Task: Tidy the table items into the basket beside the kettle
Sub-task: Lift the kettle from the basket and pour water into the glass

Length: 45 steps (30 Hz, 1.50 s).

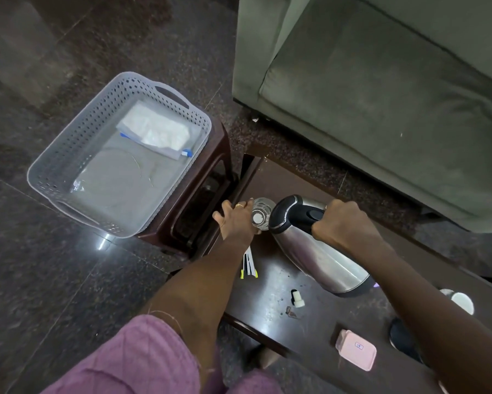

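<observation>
A steel kettle (321,257) with a black handle is tilted over the dark table (270,177), its top towards a clear glass (263,213). My right hand (344,223) grips the kettle's handle. My left hand (236,220) holds the glass at the table's left end. A grey perforated basket (77,132) sits on a brown stool (210,172) left of the table; inside lie a white plastic packet (159,129) and a clear round lid (111,177).
On the table lie white sticks with yellow tips (249,265), a small white plug (297,300), a pink case (355,354), a black round base (404,336) and a white cup (463,301). A grey-green sofa (381,95) stands behind. The floor is dark stone.
</observation>
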Each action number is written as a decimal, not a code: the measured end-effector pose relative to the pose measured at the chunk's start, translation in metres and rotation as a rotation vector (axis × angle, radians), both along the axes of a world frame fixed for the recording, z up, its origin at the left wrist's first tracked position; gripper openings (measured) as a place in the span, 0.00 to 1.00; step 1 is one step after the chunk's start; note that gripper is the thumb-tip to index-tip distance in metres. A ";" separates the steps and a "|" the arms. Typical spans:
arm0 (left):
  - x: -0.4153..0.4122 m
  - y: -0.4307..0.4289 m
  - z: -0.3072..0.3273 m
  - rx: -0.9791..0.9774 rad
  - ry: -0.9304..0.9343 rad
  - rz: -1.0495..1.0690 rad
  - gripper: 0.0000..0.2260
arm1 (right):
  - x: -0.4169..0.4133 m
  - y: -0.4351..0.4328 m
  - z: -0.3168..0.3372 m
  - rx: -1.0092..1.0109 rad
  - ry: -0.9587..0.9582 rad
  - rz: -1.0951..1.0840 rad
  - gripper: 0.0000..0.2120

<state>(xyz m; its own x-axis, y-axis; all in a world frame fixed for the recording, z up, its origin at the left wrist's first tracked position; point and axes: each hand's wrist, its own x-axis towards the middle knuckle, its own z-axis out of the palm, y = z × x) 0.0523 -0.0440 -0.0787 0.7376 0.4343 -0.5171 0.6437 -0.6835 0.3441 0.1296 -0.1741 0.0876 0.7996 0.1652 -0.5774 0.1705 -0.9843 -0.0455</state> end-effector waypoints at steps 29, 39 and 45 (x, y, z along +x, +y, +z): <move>0.001 -0.005 -0.004 0.083 -0.040 -0.011 0.25 | -0.005 0.006 0.001 -0.041 -0.026 -0.026 0.19; -0.003 -0.005 -0.007 0.048 -0.036 -0.004 0.25 | -0.008 0.006 0.000 -0.038 0.001 -0.045 0.18; -0.004 -0.005 -0.006 0.016 -0.041 0.020 0.27 | -0.008 0.005 0.001 -0.041 0.007 -0.057 0.15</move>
